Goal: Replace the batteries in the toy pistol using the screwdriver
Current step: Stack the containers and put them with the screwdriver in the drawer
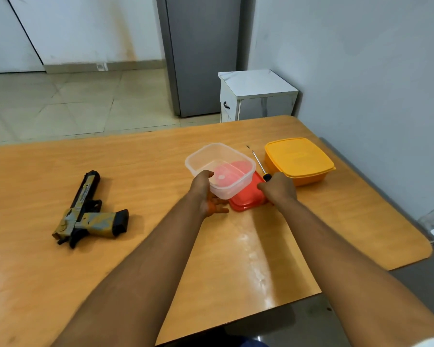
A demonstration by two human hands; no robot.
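Observation:
The toy pistol (90, 212), tan and black, lies on its side at the left of the wooden table (140, 161), well away from both hands. My left hand (206, 191) grips the near wall of a clear plastic container (221, 166), thumb over its rim. That container rests partly on a red lid (248, 199). My right hand (278, 189) holds the right edge of the red lid. The screwdriver (259, 165) lies just beyond my right hand, its thin shaft pointing away and its dark handle partly hidden by my knuckles. No batteries are visible.
An orange lidded container (298, 159) stands at the table's right, close to the screwdriver. The grey wall runs along the table's right edge. A white cabinet (256, 96) and a grey door stand beyond the far edge. White items lie on the floor at far right.

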